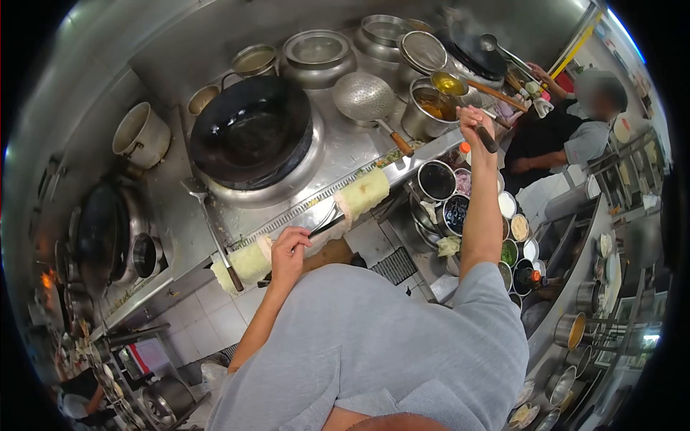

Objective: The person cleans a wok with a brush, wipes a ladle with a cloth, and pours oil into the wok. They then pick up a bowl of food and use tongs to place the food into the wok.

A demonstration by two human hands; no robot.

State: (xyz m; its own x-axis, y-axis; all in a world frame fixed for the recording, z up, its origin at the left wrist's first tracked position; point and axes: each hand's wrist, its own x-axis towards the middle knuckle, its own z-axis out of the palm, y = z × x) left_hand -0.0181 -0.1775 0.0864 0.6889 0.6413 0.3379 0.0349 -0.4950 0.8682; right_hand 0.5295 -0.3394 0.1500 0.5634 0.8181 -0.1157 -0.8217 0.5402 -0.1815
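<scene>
My right hand (476, 123) is closed around the dark-ended handle of a ladle (450, 83). The ladle's bowl holds clear yellow oil and hovers by a steel pot (429, 108) of orange-brown liquid. At the stove's front edge, my left hand (287, 253) has curled fingers beside a slim dark-and-metal piece (325, 221); what it grips is unclear. In front of me a large black wok (253, 133) sits on a burner, its inside dark and shiny. A perforated skimmer (364, 98) with a wooden handle lies right of it.
A spatula (205, 223) leans over the front edge near rolled towels (363, 192). Lidded pots (316, 54) line the back. Sauce and ingredient tubs (456, 214) stand at my right. Another person (568, 129) works at the far right. Flame (47, 279) shows far left.
</scene>
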